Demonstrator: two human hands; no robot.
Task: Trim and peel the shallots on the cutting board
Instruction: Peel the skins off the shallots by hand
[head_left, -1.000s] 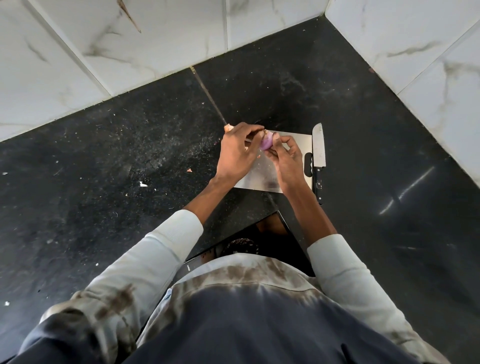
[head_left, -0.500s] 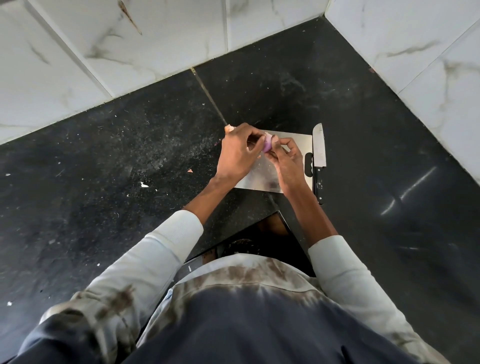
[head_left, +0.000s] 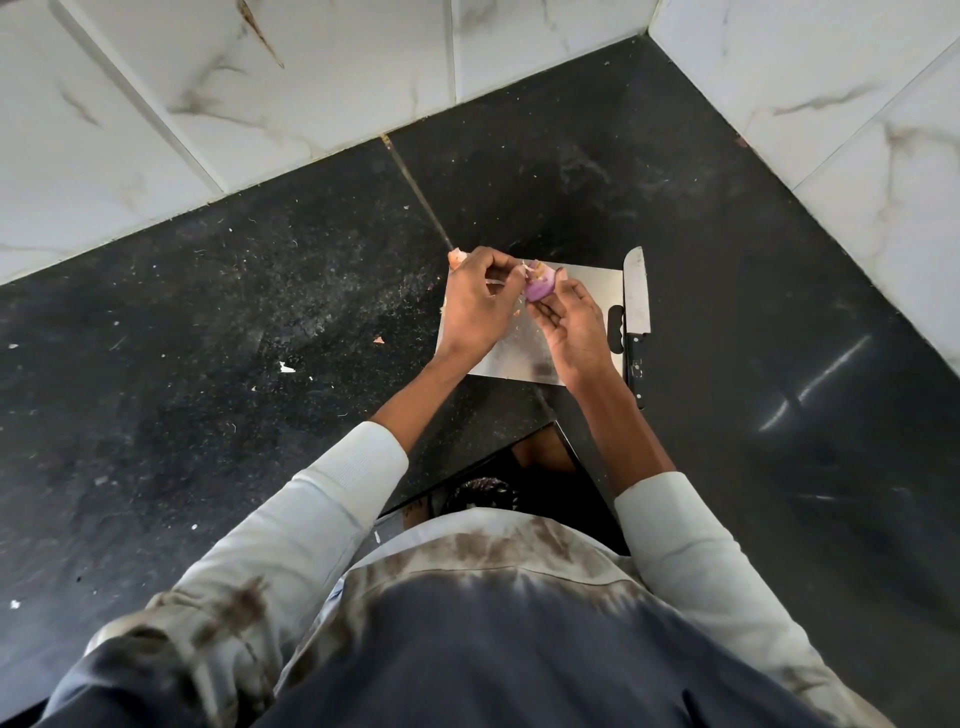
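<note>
Above the steel cutting board, both hands work one shallot held in the air, not resting on the board. I read the right hand as cradling it: fingertips curled round the purple bulb from the near side, palm turned up. The left hand has its fingers bunched, pinching a strip of papery skin at the bulb's far end.

Change over the last second: earlier the two hands were closed tight together over the shallot and only a sliver of purple showed between them. Now they have drawn slightly apart, more of the glossy purple flesh is bare, and pale tan skin stands lifted off the top. I judge the outer layer is coming away, so peeling of this bulb is mid-way, not finished; some skin still clings at the far end.

Knife lies flat just beside the board's right edge, blade pointing away, handle toward the body, untouched. A scrap of orange peel sits at the board's far left corner, partly hidden by the left hand. More flecks lie on the dark counter to the left.

I cannot see other shallots on the board; the hands cover part of it.
</note>
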